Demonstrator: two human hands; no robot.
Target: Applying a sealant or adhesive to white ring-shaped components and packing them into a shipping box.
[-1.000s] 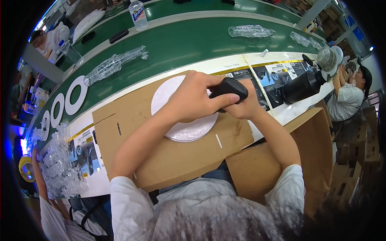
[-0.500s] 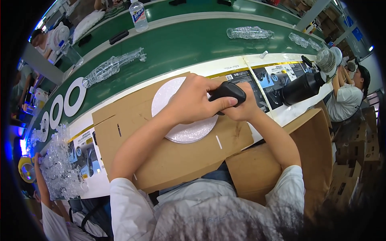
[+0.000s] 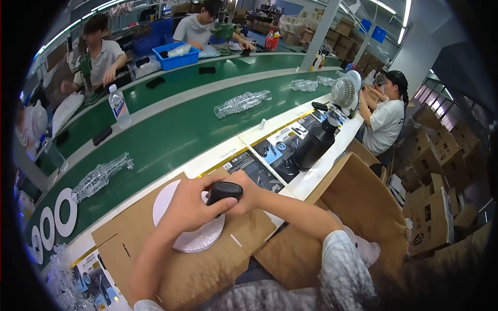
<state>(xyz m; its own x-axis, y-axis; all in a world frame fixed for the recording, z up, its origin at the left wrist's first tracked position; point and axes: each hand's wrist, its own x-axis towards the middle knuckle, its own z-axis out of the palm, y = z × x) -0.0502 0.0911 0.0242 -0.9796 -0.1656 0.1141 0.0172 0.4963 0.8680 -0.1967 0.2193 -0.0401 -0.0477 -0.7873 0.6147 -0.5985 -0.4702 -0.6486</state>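
Both my hands are closed around a rounded black plastic piece, whose lower part is hidden by my fingers. My left hand grips it from the left, its thumb laid across the front. From the right, my right hand wraps around the same piece. Beneath the hands lies a round white disc with a glittery surface, partly covered by my left hand and forearm. The disc rests on a flat brown cardboard sheet in front of me.
A green conveyor belt carries clear plastic parts and white rings. A black bottle and a fan stand to the right. An open cardboard box sits beside my right arm. Several co-workers are nearby.
My view has swung up and to the right, showing more of the room and the co-workers across the belt. Both hands keep hold of the black piece over the disc.
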